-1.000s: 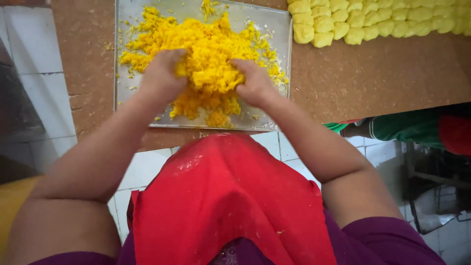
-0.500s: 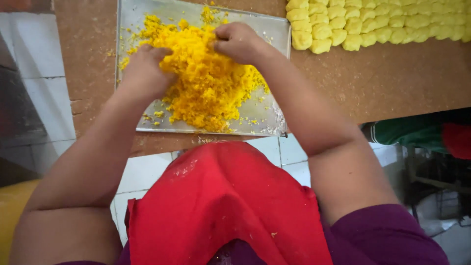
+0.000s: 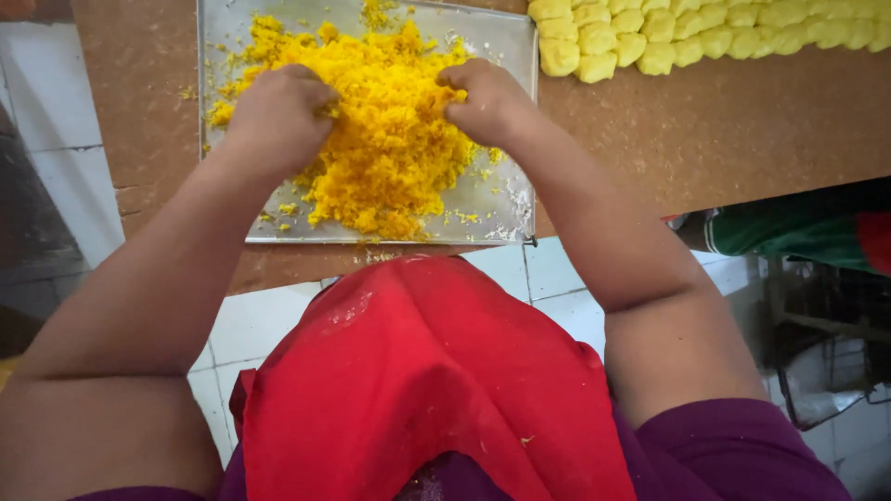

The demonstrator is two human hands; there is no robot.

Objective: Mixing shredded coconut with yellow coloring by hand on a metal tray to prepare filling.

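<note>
The left hand (image 3: 277,116) is curled knuckles-up with its fingers sunk into the left flank of a heap of yellow crumbly mixture (image 3: 390,139); the fingers are bunched around a clump of it, though the fingertips themselves are buried and cannot be seen; the right hand (image 3: 487,102) is likewise closed into a loose fist on the right flank of the heap, gripping crumbs, its thumb side turned toward the pile. The heap sits on a shallow metal tray (image 3: 506,199), which lies on a brown worktop (image 3: 724,130); stray crumbs and pale powder dot the tray's bare near-right corner. The tray's far edge is cut off by the top of the view; so are the rows of shaped yellow pieces (image 3: 668,42) laid on the worktop at far right, well apart from both hands. Both forearms reach from the near side and converge on the tray, elbows spread wide; a red apron (image 3: 418,390) fills the near middle and hides the person's lap; white tiles (image 3: 548,278) show below the worktop's near edge.
</note>
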